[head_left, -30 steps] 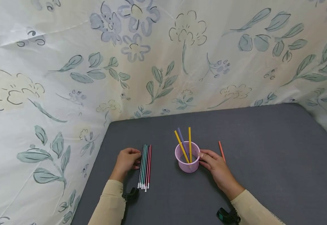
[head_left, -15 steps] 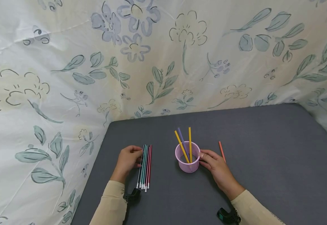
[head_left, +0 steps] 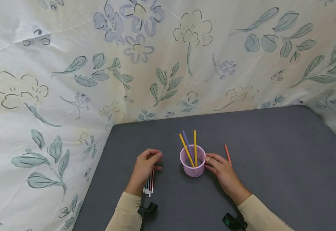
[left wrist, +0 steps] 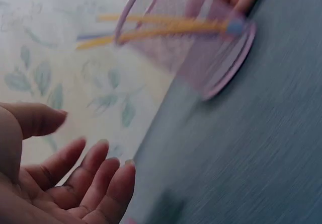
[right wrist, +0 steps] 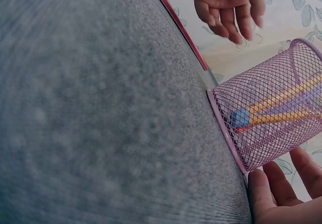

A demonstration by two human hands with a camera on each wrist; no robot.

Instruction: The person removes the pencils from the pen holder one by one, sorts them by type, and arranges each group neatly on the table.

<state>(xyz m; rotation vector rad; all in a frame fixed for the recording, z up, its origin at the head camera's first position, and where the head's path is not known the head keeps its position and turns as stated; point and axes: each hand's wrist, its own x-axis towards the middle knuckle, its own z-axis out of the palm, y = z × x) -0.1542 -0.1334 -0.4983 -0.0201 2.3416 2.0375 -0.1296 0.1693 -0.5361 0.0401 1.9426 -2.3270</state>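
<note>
In the head view a pink mesh pencil cup [head_left: 194, 173] stands upright, with two yellow sticks [head_left: 195, 141] and a purple stick [head_left: 185, 138] leaning in it. The fingertips of my right hand [head_left: 225, 175] touch the cup's right wall; the right wrist view shows these fingers against the mesh. My left hand [head_left: 143, 166] hovers over the row of pencils [head_left: 149, 189], covering much of it. Between its thumb and loosely bent fingers nothing shows in the left wrist view. Teal and red pencils lie side by side there, silver ferrules toward me.
An orange-red stick [head_left: 228, 154] lies on the dark grey table [head_left: 271, 166] just beyond my right hand. A floral cloth [head_left: 168, 57] hangs behind the table and down its left side. Each wrist wears a black camera [head_left: 148, 209].
My left hand, earlier at the left side of the pencil row, has moved right and now sits above it. The right hand and the cup have stayed in place.
</note>
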